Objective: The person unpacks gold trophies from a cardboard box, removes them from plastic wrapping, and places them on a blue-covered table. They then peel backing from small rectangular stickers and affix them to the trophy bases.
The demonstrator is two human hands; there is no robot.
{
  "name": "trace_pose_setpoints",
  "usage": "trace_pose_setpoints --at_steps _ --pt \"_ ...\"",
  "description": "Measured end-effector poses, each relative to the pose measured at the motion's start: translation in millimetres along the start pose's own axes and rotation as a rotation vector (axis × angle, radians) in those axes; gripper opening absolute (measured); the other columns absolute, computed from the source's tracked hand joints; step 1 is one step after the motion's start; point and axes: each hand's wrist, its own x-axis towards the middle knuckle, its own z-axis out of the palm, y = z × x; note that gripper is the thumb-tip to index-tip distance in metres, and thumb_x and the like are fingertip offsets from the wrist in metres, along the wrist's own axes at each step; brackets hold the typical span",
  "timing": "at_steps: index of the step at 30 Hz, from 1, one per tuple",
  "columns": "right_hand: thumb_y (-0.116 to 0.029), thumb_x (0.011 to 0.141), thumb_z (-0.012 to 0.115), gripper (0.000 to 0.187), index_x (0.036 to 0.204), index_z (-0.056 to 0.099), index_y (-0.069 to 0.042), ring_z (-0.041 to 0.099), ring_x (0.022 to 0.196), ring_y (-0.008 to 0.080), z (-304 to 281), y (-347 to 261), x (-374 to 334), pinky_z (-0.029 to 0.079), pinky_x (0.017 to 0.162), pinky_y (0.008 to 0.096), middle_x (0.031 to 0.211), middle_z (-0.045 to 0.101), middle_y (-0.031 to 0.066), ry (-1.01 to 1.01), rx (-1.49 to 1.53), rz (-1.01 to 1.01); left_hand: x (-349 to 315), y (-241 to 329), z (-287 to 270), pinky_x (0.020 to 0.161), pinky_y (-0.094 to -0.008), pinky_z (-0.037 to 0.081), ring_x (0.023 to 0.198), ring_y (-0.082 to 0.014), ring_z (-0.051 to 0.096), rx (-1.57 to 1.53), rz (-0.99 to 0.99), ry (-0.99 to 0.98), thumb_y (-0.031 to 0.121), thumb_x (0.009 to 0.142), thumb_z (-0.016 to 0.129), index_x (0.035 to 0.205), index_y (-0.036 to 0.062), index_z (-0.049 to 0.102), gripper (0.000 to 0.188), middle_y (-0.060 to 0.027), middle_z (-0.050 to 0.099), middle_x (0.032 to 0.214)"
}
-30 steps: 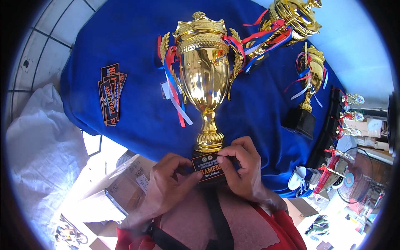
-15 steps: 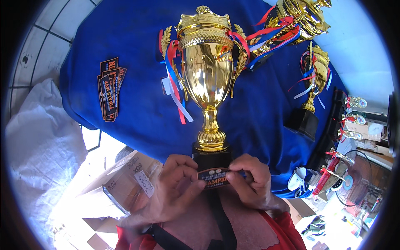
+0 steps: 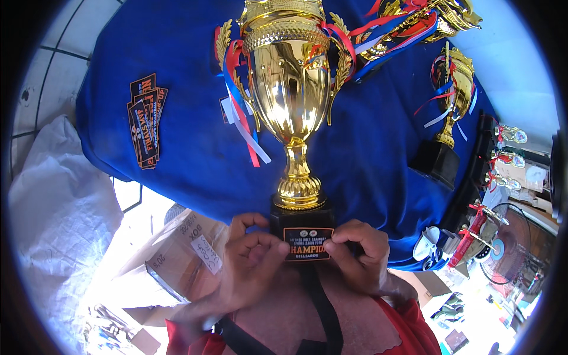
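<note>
1. My left hand [image 3: 251,263] pinches the left end of the black label plate [image 3: 307,244] on the trophy base [image 3: 302,222]; fingers closed on it.
2. My right hand [image 3: 358,254] pinches the plate's right end, thumb and forefinger closed on its edge.
3. Gold trophy cup [image 3: 290,89] stands upright at the near edge of the blue cloth [image 3: 183,77] covering the table, ribbons on its handles.
4. Smaller gold trophy [image 3: 452,100] on a black base stands near the cloth's right edge; another lies at the far right corner.
5. Cardboard box [image 3: 177,260] sits below the table's near edge, left of my hands.
</note>
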Motion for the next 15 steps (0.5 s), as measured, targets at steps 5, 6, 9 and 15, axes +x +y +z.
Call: trace_pose_setpoints --at_steps 5,6,9,15 --pt "0.006 0.086 0.075 0.011 0.095 0.070 0.002 0.070 0.068 0.0188 0.3 -3.7 13.3 0.051 0.059 0.0278 0.082 0.071 0.0133 -0.030 0.008 -0.002 6.1 -2.2 3.1 0.090 -0.0356 0.044 0.111 -0.0255 0.053 -0.096 -0.012 0.032 0.012 0.087 0.078 0.085 0.0009 0.075 0.012 -0.0181 0.059 0.109" --pt "0.006 0.086 0.075 0.011 0.095 0.070 0.002 0.070 0.069 0.0186 -0.3 -4.0 14.8 0.051 0.059 0.0276 0.083 0.071 0.0134 -0.043 0.007 0.002 6.4 -1.6 2.9 0.090 -0.0355 0.044 0.111 -0.0253 0.053 -0.085 0.025 0.043 0.012 0.087 0.078 0.085 0.0010 0.076 0.011 -0.0179 0.059 0.108" --pt "0.006 0.083 0.076 0.011 0.093 0.071 0.003 0.068 0.068 0.0187 -1.3 -5.4 17.5 0.051 0.060 0.0273 0.083 0.071 0.0137 -0.032 0.018 0.039 7.7 1.3 2.7 0.089 -0.0354 0.044 0.111 -0.0250 0.053 -0.103 -0.022 0.035 0.012 0.087 0.078 0.083 0.0015 0.076 0.011 -0.0170 0.060 0.105" --pt "0.005 0.083 0.078 0.013 0.091 0.068 0.003 0.067 0.066 0.0163 0.4 -9.1 16.5 0.050 0.059 0.0261 0.079 0.070 0.0126 0.055 0.085 0.195 13.2 6.3 4.0 0.090 -0.0356 0.043 0.110 -0.0246 0.050 -0.059 -0.028 0.021 0.011 0.085 0.079 0.079 0.0027 0.076 0.011 -0.0156 0.058 0.105"
